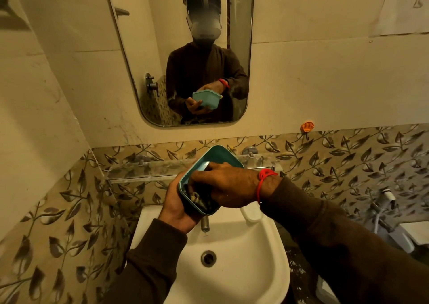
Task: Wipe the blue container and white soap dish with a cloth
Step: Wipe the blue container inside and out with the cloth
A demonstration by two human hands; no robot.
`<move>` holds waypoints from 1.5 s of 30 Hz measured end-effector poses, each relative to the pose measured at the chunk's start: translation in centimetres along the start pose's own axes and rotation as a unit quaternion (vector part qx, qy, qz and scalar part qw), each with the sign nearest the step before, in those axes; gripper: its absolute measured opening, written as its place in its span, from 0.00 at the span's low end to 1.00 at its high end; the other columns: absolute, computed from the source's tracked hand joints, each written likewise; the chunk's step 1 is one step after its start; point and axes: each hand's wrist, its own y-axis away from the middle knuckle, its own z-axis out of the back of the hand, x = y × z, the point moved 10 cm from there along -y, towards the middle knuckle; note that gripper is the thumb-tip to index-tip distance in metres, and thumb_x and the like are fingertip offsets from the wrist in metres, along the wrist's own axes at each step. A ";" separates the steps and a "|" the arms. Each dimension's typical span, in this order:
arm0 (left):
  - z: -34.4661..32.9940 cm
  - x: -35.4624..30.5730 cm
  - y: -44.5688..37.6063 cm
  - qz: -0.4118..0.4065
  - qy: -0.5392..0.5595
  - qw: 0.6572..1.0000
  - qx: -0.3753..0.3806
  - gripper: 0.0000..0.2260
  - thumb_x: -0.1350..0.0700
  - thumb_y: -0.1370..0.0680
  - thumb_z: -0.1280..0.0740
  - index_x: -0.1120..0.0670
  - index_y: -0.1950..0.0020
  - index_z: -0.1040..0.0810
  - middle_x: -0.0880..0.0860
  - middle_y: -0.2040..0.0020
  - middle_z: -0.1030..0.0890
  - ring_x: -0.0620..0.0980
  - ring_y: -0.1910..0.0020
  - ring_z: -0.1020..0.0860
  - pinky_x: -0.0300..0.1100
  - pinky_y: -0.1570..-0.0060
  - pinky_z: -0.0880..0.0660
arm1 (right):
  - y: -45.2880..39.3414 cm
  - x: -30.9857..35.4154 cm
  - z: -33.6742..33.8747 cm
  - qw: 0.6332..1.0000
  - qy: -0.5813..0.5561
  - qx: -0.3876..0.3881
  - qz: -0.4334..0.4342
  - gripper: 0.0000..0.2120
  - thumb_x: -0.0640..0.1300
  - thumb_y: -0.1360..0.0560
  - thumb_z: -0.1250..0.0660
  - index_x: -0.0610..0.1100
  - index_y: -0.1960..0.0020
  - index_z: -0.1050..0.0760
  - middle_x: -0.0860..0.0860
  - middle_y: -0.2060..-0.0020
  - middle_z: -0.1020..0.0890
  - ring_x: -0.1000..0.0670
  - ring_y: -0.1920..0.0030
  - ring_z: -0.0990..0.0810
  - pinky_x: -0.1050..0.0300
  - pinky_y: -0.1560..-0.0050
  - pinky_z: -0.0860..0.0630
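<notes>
Blue container (216, 156) tilted, open side toward me, above the white sink (234, 264), my left hand (178, 207) cupped tight under its near-left edge, right hand (228, 184) inside pressing a dark cloth (199, 199), glass shelf (144, 169) just behind.

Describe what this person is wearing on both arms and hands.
Both arms are covered by long dark brown sleeves ending at the wrists. The left hand is bare, with no glove, ring or band visible. The right hand is also bare, but a red thread wristband is tied around its wrist, with a knotted loop on top.
</notes>
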 end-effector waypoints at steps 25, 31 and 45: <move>0.7 -0.8 0.2 -0.026 -0.002 0.996 -0.084 0.16 0.44 0.22 0.34 0.50 0.42 0.13 0.60 0.45 0.13 0.60 0.50 0.13 0.54 0.60 0.16 | -0.1 -2.2 1.0 0.931 0.351 -0.092 -0.034 0.26 0.43 0.24 0.34 0.41 0.28 0.37 0.41 0.35 0.26 0.40 0.36 0.27 0.43 0.37 0.30; 0.1 -1.8 0.3 -0.080 -0.006 0.992 -0.095 0.16 0.47 0.16 0.40 0.50 0.34 0.18 0.59 0.38 0.15 0.59 0.43 0.16 0.54 0.52 0.16 | 0.3 -2.1 1.7 0.958 0.269 -0.078 -0.058 0.23 0.47 0.24 0.33 0.44 0.32 0.33 0.43 0.38 0.24 0.41 0.37 0.26 0.43 0.37 0.31; -0.3 -4.3 0.8 -0.095 -0.042 0.993 -0.063 0.17 0.48 0.16 0.40 0.53 0.31 0.23 0.61 0.41 0.17 0.57 0.48 0.17 0.50 0.51 0.17 | 3.1 1.5 0.3 0.981 0.096 -0.146 0.085 0.26 0.48 0.25 0.34 0.47 0.28 0.34 0.44 0.41 0.30 0.47 0.46 0.28 0.54 0.47 0.24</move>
